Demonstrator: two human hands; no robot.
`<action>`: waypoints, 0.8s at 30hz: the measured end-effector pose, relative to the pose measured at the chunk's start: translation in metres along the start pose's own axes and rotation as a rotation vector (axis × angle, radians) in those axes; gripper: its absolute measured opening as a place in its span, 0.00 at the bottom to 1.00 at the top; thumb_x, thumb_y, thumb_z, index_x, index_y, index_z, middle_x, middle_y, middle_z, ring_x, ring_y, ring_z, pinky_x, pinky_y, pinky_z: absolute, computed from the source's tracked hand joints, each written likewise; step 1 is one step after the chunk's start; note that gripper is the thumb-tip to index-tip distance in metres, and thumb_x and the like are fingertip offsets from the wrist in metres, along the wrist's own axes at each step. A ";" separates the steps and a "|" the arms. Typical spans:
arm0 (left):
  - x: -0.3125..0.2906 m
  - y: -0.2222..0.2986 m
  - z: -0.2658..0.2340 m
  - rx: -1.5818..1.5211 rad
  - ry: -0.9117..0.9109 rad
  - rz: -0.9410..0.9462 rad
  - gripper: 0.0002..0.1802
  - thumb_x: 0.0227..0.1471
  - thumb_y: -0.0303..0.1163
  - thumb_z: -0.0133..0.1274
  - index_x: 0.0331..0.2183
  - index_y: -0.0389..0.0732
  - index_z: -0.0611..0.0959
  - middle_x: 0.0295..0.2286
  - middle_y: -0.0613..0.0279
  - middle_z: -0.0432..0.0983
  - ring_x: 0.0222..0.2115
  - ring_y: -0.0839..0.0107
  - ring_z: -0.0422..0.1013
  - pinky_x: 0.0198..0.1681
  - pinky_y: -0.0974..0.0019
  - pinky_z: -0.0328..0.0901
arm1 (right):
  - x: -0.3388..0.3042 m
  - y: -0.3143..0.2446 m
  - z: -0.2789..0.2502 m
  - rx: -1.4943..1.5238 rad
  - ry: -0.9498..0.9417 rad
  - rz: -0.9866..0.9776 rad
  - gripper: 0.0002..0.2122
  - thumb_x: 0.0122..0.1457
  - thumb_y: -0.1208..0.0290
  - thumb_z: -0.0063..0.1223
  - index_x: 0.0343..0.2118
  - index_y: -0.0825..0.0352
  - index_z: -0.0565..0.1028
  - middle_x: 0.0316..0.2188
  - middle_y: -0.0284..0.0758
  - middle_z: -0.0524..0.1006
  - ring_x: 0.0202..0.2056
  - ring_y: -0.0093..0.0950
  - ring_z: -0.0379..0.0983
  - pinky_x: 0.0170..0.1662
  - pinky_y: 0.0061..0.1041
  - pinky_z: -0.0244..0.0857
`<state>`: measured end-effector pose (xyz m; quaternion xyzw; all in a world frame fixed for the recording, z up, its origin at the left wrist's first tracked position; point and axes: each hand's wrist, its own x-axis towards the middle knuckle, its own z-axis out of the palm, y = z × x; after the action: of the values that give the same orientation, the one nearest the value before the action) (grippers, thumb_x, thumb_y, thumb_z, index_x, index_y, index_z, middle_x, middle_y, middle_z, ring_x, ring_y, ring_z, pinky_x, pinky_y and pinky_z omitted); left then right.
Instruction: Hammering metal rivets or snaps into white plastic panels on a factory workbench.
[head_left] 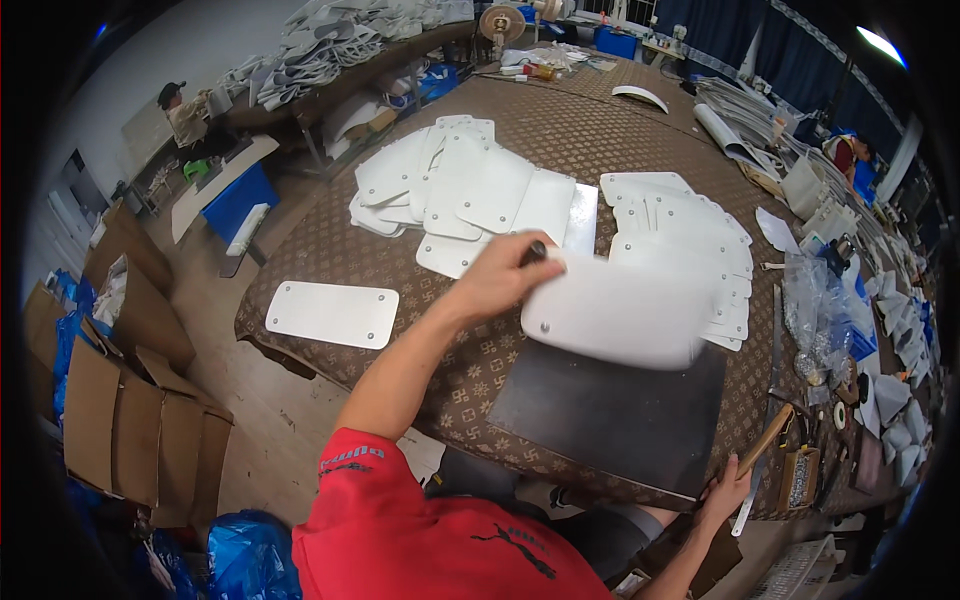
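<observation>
1 wooden tool point(767, 442) in R hand point(725, 493), 1 white panel point(625, 310) in L hand point(508, 275).
R hand closed round tool's lower end, at worktop's point(555, 115) near edge, twd nr R corner; black mat point(610, 420) lies flat along same edge. L hand grips panel by its far L corner, w/ small dark item point(537, 250) betw. thumb & fingers; panel blurred, above mat's far side. Single studded panel point(332, 314) flat nr L edge. Mid-worktop: 2 overlapping panel piles, L pile point(490, 190) & R pile point(670, 220). Curved white strip point(640, 97) twd far R; blue bin point(615, 42) nr far edge.
</observation>
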<state>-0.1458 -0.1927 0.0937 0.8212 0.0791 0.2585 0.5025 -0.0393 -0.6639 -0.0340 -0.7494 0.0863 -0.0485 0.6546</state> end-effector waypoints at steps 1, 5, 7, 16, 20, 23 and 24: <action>-0.007 -0.002 0.009 -0.058 -0.095 -0.101 0.17 0.54 0.38 0.62 0.37 0.32 0.81 0.27 0.53 0.78 0.30 0.63 0.73 0.35 0.62 0.67 | 0.001 0.000 -0.001 0.000 -0.003 -0.004 0.09 0.68 0.65 0.50 0.32 0.61 0.65 0.15 0.22 0.57 0.11 0.14 0.53 0.12 0.19 0.47; -0.031 -0.045 0.048 0.149 -0.300 -0.213 0.22 0.54 0.41 0.62 0.43 0.33 0.82 0.36 0.50 0.81 0.36 0.55 0.76 0.43 0.59 0.69 | -0.006 -0.005 -0.003 -0.002 -0.022 -0.003 0.09 0.68 0.65 0.50 0.32 0.61 0.65 0.15 0.22 0.58 0.12 0.14 0.54 0.12 0.19 0.47; -0.039 -0.074 0.065 0.270 -0.323 -0.231 0.22 0.53 0.41 0.61 0.42 0.32 0.83 0.38 0.46 0.81 0.39 0.51 0.76 0.45 0.56 0.69 | -0.011 -0.011 -0.003 -0.006 -0.012 -0.002 0.09 0.68 0.65 0.50 0.32 0.60 0.65 0.15 0.22 0.58 0.12 0.14 0.55 0.12 0.19 0.48; -0.066 -0.057 0.029 -0.284 0.114 -0.340 0.09 0.54 0.27 0.58 0.38 0.35 0.85 0.29 0.66 0.79 0.30 0.79 0.72 0.37 0.72 0.68 | -0.012 -0.012 0.009 -0.075 -0.131 0.021 0.12 0.70 0.59 0.47 0.31 0.59 0.67 0.15 0.21 0.59 0.12 0.14 0.53 0.13 0.17 0.47; -0.046 -0.059 0.056 -0.232 0.012 -0.181 0.10 0.52 0.22 0.60 0.39 0.35 0.85 0.32 0.68 0.80 0.30 0.79 0.72 0.38 0.72 0.68 | -0.055 -0.057 0.013 -0.069 -0.108 -0.033 0.15 0.71 0.58 0.46 0.28 0.59 0.64 0.15 0.21 0.59 0.13 0.13 0.54 0.15 0.17 0.48; -0.045 -0.057 0.063 -0.235 -0.054 -0.190 0.10 0.51 0.23 0.61 0.39 0.34 0.85 0.32 0.67 0.79 0.30 0.78 0.73 0.38 0.72 0.67 | -0.082 -0.079 0.039 -0.068 -0.230 -0.005 0.14 0.71 0.59 0.46 0.29 0.60 0.66 0.15 0.21 0.60 0.14 0.12 0.54 0.16 0.16 0.48; -0.045 -0.056 0.065 -0.233 -0.050 -0.192 0.10 0.51 0.23 0.61 0.39 0.34 0.85 0.32 0.67 0.79 0.30 0.78 0.73 0.38 0.72 0.67 | -0.089 -0.078 0.046 -0.068 -0.235 -0.005 0.14 0.71 0.59 0.46 0.29 0.60 0.66 0.15 0.21 0.60 0.14 0.12 0.54 0.16 0.16 0.48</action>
<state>-0.1444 -0.2343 0.0058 0.7522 0.1141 0.1963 0.6186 -0.1127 -0.5917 0.0406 -0.7720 0.0087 0.0408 0.6343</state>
